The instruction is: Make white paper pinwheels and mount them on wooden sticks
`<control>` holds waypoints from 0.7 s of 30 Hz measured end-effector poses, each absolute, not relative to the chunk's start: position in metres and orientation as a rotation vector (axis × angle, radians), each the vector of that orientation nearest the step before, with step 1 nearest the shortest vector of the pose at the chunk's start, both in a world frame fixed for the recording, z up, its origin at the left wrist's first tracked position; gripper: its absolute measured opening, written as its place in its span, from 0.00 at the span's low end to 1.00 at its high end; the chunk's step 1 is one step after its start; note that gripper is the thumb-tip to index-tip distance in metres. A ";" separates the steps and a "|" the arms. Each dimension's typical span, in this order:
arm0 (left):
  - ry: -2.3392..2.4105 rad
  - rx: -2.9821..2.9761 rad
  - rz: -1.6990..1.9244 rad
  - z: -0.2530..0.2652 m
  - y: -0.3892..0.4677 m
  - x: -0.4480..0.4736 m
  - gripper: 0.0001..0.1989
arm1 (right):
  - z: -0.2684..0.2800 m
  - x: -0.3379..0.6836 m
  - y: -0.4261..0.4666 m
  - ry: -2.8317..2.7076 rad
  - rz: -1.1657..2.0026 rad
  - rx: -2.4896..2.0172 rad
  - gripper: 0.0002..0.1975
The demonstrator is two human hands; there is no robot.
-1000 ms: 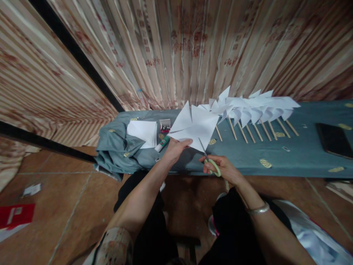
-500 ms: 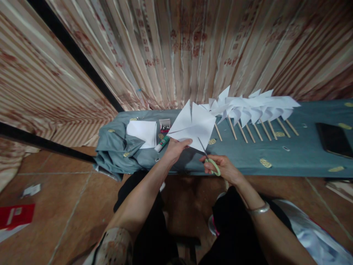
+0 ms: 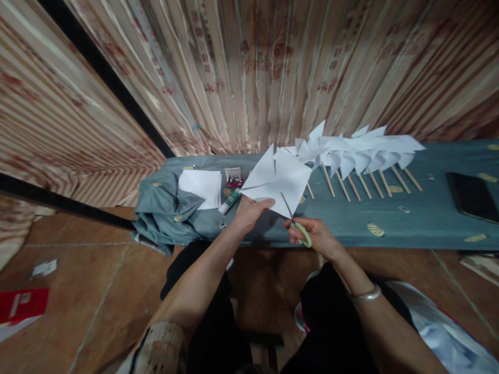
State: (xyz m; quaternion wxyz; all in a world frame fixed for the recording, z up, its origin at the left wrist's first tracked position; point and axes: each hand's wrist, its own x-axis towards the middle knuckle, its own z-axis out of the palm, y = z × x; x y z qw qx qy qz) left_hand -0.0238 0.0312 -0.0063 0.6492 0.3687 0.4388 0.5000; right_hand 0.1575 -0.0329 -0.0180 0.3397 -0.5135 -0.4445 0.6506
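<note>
A square white sheet of paper (image 3: 290,174), turned like a diamond, is pinched at its near left edge by my left hand (image 3: 251,212), thumb on top. Slits run inward from its top and left corners. My right hand (image 3: 312,232) grips scissors (image 3: 303,236) with light green handles. Their dark blades lie at the sheet's lower corner, pointing up and left toward its middle. Just left of the sheet are a glue stick (image 3: 229,202) and a small open box of shiny metal bits (image 3: 233,177). A stack of white paper (image 3: 202,187) lies farther left.
White paper pinwheels (image 3: 354,153) on wooden sticks lie in an overlapping row to the right. A dark phone or tablet (image 3: 473,196) rests on the cloth-covered bench (image 3: 429,226). Behind hangs a patterned curtain (image 3: 265,78), with a dark pole (image 3: 113,78) at left.
The sheet and my left hand have shifted slightly right and a little down, bringing the lower corner further onto the scissor blades. My right hand stays nearly in place.
</note>
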 end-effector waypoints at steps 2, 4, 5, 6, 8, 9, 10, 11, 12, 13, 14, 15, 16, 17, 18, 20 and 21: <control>0.988 0.838 1.137 -0.006 0.031 -0.024 0.17 | -0.017 0.157 -0.033 -1.151 1.694 -1.344 0.31; 0.979 0.837 1.131 -0.006 0.030 -0.024 0.17 | -0.017 0.156 -0.033 -1.142 1.694 -1.343 0.32; 0.976 0.836 1.125 -0.006 0.029 -0.023 0.17 | -0.016 0.156 -0.033 -1.138 1.695 -1.340 0.32; 0.971 0.836 1.120 -0.006 0.029 -0.023 0.17 | -0.016 0.155 -0.033 -1.132 1.694 -1.338 0.32; 0.957 0.833 1.116 -0.006 0.028 -0.023 0.17 | -0.017 0.155 -0.034 -1.128 1.690 -1.332 0.32; 0.949 0.832 1.117 -0.007 0.027 -0.022 0.17 | -0.017 0.155 -0.034 -1.129 1.688 -1.328 0.31; 0.943 0.832 1.120 -0.007 0.027 -0.022 0.17 | -0.017 0.155 -0.033 -1.133 1.687 -1.325 0.31; 0.940 0.832 1.121 -0.007 0.027 -0.022 0.16 | -0.018 0.155 -0.033 -1.133 1.687 -1.324 0.31; 0.941 0.831 1.119 -0.008 0.027 -0.022 0.16 | -0.018 0.155 -0.033 -1.130 1.689 -1.323 0.31; 0.945 0.830 1.117 -0.008 0.027 -0.022 0.16 | -0.018 0.155 -0.033 -1.126 1.692 -1.324 0.30; 0.950 0.828 1.115 -0.009 0.028 -0.022 0.15 | -0.019 0.155 -0.033 -1.120 1.695 -1.327 0.30; 0.955 0.825 1.114 -0.009 0.028 -0.022 0.16 | -0.019 0.155 -0.033 -1.114 1.697 -1.330 0.30; 0.958 0.824 1.113 -0.009 0.028 -0.022 0.16 | -0.019 0.155 -0.033 -1.110 1.698 -1.332 0.30; 0.959 0.822 1.114 -0.008 0.027 -0.021 0.16 | -0.019 0.155 -0.032 -1.106 1.696 -1.332 0.30; 0.959 0.822 1.115 -0.008 0.027 -0.021 0.17 | -0.019 0.155 -0.032 -1.103 1.695 -1.329 0.30; 0.959 0.823 1.117 -0.008 0.027 -0.021 0.17 | -0.018 0.154 -0.032 -1.100 1.696 -1.324 0.30; 0.959 0.824 1.115 -0.008 0.027 -0.021 0.16 | -0.018 0.154 -0.032 -1.099 1.698 -1.325 0.31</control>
